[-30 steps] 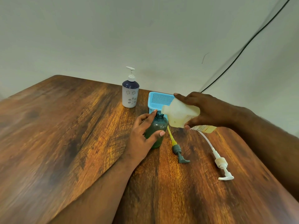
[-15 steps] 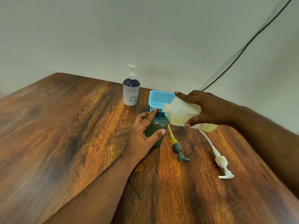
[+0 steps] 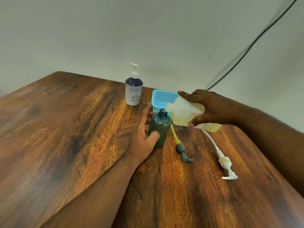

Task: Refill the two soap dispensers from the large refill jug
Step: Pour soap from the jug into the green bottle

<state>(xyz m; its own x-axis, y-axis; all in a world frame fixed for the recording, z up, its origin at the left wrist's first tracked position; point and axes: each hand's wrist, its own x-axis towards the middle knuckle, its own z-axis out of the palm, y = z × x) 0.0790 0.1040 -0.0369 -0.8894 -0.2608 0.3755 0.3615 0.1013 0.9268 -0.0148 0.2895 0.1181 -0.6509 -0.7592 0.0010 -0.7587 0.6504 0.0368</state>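
An open green dispenser bottle stands upright mid-table, and my left hand grips its side with thumb in front and fingers behind. My right hand holds the translucent refill jug tipped sideways, its spout right at the green bottle's open neck. Yellowish liquid sits in the jug's lower part. A second dispenser, white with a dark blue top and its pump fitted, stands behind near the wall.
A grey pump with a yellow tube lies on the wooden table right of the green bottle. A white pump with a long tube lies further right. A light blue basket sits behind the bottle. A black cable hangs on the wall.
The jug has shifted slightly closer to the bottle's neck. My left hand's fingers have spread a little round the bottle. The view has tilted slightly.
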